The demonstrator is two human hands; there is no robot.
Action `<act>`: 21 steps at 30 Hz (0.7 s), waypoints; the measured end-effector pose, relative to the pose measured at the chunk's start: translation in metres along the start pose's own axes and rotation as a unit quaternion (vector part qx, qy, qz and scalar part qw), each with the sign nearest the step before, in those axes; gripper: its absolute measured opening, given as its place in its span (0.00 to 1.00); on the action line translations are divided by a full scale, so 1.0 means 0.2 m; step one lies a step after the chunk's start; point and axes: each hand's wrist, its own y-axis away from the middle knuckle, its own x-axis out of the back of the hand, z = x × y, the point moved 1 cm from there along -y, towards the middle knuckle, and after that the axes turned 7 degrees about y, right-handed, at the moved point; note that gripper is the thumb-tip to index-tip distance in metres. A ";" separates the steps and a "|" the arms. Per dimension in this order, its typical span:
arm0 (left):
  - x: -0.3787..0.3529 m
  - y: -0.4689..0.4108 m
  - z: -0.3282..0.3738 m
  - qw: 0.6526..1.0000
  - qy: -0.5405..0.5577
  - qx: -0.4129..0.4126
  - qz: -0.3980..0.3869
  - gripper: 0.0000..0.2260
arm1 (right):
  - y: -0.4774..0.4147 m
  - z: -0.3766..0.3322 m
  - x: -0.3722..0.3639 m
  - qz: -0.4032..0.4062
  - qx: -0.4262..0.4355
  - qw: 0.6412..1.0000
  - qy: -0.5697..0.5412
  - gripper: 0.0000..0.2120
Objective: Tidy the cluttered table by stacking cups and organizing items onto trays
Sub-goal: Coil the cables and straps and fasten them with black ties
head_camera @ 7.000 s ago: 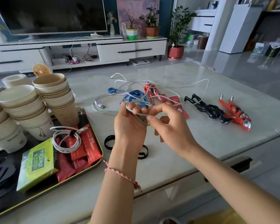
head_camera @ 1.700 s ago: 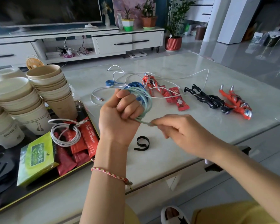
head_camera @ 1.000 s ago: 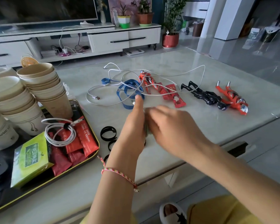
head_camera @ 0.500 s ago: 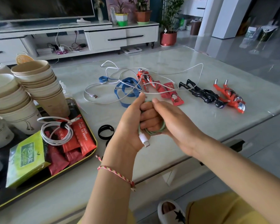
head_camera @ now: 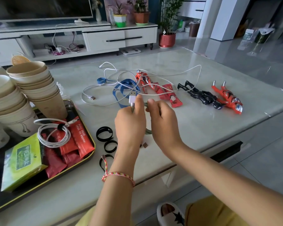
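Cable (head_camera: 132, 99) in left hand (head_camera: 129, 126), right hand (head_camera: 163, 124); writing illegible

We have turned the green cable (head_camera: 148, 131) over. Its white USB plug (head_camera: 132, 97) now sticks up above our left hand (head_camera: 130, 123), and our right hand (head_camera: 163, 123) has closed in beside it.

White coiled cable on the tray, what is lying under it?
Under the coiled cable lie red packets, inside the tray. The tray floor beneath them is covered.
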 end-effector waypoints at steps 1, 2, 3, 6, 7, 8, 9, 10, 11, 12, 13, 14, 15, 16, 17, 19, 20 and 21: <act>0.00 0.00 0.00 1.000 -0.003 -0.007 -0.004 0.25 | 0.00 -0.01 0.01 0.013 0.022 1.000 0.000 0.11; 0.00 0.00 0.00 1.000 0.009 0.000 -0.014 0.25 | 0.00 -0.01 0.01 0.018 0.047 0.999 0.000 0.09; 0.00 0.00 0.00 0.999 0.023 0.013 -0.027 0.25 | -0.01 -0.02 0.02 0.019 0.076 0.997 0.010 0.07; -0.02 -0.01 -0.01 0.998 0.020 0.031 -0.056 0.29 | 0.00 0.00 0.04 0.009 0.167 0.981 0.097 0.09; -0.03 -0.01 -0.01 0.998 0.009 0.031 -0.059 0.30 | 0.00 0.01 0.05 0.010 0.192 0.973 0.124 0.10; -0.03 -0.01 -0.02 0.998 0.004 0.033 -0.057 0.30 | 0.01 0.01 0.05 0.014 0.211 0.967 0.143 0.11; -0.03 -0.01 -0.02 0.998 0.006 0.042 -0.053 0.30 | 0.01 0.02 0.06 0.019 0.221 0.964 0.150 0.13; -0.04 -0.01 -0.02 0.996 0.019 0.061 -0.054 0.30 | 0.01 0.02 0.06 0.023 0.223 0.963 0.151 0.14; -0.04 -0.01 -0.02 0.994 0.046 0.083 -0.061 0.30 | 0.00 0.02 0.07 0.030 0.223 0.962 0.152 0.14; -0.05 -0.01 -0.03 0.989 0.079 0.101 -0.072 0.30 | -0.01 0.01 0.07 0.039 0.222 0.962 0.153 0.14; -0.06 -0.01 -0.03 0.985 0.107 0.110 -0.082 0.30 | -0.01 0.01 0.07 0.051 0.219 0.963 0.152 0.15; -0.06 0.00 -0.04 0.981 0.129 0.116 -0.085 0.30 | -0.02 0.00 0.07 0.061 0.211 0.965 0.143 0.15; -0.07 0.00 -0.04 0.978 0.147 0.122 -0.084 0.30 | -0.02 0.01 0.07 0.071 0.198 0.969 0.126 0.16; -0.07 0.01 -0.04 0.974 0.166 0.128 -0.081 0.29 | -0.03 0.01 0.07 0.082 0.182 0.974 0.105 0.16; -0.08 0.02 -0.03 0.971 0.182 0.132 -0.080 0.29 | -0.04 0.02 0.08 0.094 0.164 0.978 0.087 0.17; -0.09 0.03 -0.02 0.971 0.188 0.124 -0.076 0.27 | -0.05 0.03 0.08 0.106 0.136 0.983 0.068 0.15; -0.10 0.04 -0.02 0.975 0.179 0.111 -0.071 0.25 | -0.05 0.03 0.08 0.107 0.131 0.984 0.060 0.13; -0.10 0.05 -0.02 0.979 0.168 0.095 -0.064 0.23 | -0.06 0.03 0.07 0.108 0.130 0.984 0.049 0.10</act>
